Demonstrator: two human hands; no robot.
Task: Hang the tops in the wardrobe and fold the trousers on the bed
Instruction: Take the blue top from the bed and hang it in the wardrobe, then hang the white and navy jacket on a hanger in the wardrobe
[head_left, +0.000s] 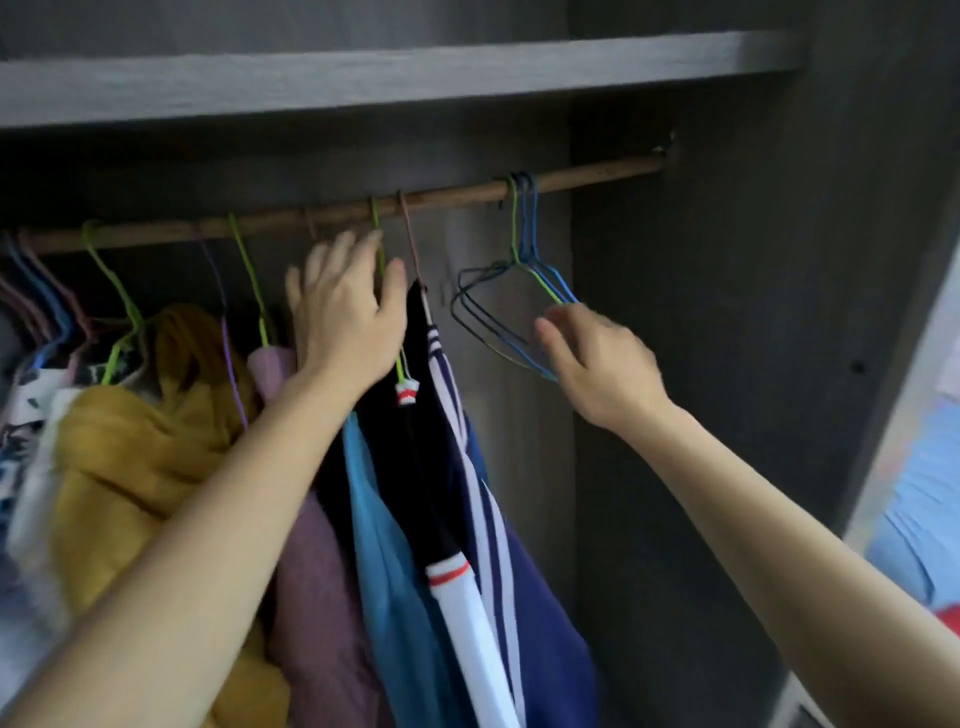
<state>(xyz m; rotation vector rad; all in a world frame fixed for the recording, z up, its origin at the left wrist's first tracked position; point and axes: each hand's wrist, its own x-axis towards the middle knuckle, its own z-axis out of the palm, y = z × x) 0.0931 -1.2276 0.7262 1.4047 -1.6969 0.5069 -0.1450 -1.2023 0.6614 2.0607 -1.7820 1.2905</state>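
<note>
Under the rail, left hand spreads straight fingers; slack-fingered right hand touches hangers.

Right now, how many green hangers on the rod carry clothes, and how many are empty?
Green hangers with clothes: 3
Empty green hangers: 1
Total: 4

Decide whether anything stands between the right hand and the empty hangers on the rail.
Nothing visible does. The right hand is right beside the empty hangers, with only open space between them. The hung clothes are off to the left, by the left hand.
</note>
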